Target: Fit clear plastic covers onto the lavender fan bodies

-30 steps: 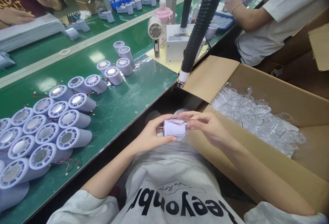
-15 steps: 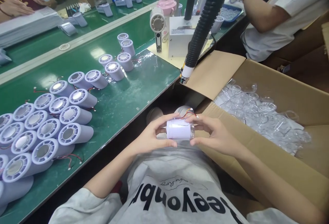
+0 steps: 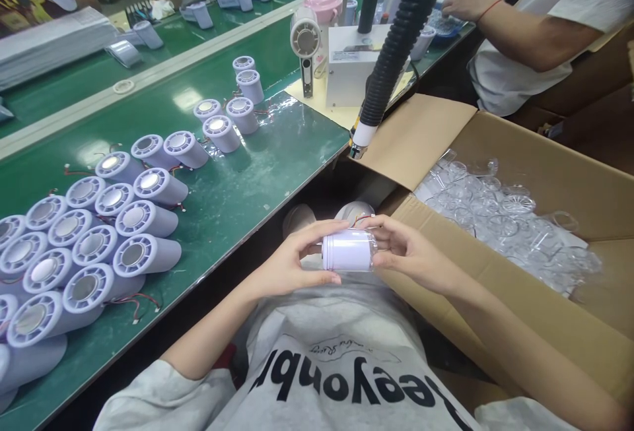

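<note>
Over my lap I hold a pale lilac cylinder (image 3: 345, 251) sideways between both hands. My left hand (image 3: 292, 259) grips its left end and my right hand (image 3: 406, 249) presses a clear plastic piece onto its right end. Thin red wires stick out above the cylinder near my right fingers. On the green bench (image 3: 232, 180) to my left lie several more lilac cylinders (image 3: 123, 220) with grilled ends and red wires.
An open cardboard box (image 3: 520, 173) of clear plastic parts (image 3: 500, 213) stands at my right. A black ribbed hose (image 3: 396, 41) hangs above a white box and a small fan. Another person's arm (image 3: 515, 22) works at the far right; more hands show at the top left.
The cylinder has turned in my hands, and the red wires that lay across its side now stick out behind it. My view has shifted slightly.
</note>
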`<state>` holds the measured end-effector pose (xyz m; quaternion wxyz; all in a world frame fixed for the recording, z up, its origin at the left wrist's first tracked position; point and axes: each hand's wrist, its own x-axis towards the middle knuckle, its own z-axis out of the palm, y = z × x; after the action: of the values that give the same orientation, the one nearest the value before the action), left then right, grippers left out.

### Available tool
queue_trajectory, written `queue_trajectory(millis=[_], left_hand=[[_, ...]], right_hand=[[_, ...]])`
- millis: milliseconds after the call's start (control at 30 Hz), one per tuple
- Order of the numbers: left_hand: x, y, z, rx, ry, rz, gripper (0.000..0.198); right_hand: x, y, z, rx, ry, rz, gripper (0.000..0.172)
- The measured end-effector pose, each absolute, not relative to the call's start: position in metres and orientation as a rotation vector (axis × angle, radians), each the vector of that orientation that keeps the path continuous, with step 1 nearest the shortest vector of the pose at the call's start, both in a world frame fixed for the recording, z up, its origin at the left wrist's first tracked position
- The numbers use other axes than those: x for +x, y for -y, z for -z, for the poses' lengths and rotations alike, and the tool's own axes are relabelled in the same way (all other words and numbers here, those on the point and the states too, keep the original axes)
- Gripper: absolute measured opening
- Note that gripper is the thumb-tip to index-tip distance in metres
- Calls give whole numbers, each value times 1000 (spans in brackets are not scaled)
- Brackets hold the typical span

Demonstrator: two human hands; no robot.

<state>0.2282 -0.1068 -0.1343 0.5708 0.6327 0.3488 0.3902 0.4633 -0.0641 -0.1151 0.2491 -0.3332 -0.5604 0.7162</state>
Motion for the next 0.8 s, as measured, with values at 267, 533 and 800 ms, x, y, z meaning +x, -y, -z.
queue_trajectory(millis=[267,533,800], left_hand=[[227,107,135,1465,-823,-897,75],[228,109,135,1339,-761,-896,75],[227,108,141,1461,-745,-940,75]], right_hand=[[458,66,121,-959,1354,-2119,47],[451,69,123,-1073,1189,-2260,57],[447,69,124,-1171,960,-2514,62]])
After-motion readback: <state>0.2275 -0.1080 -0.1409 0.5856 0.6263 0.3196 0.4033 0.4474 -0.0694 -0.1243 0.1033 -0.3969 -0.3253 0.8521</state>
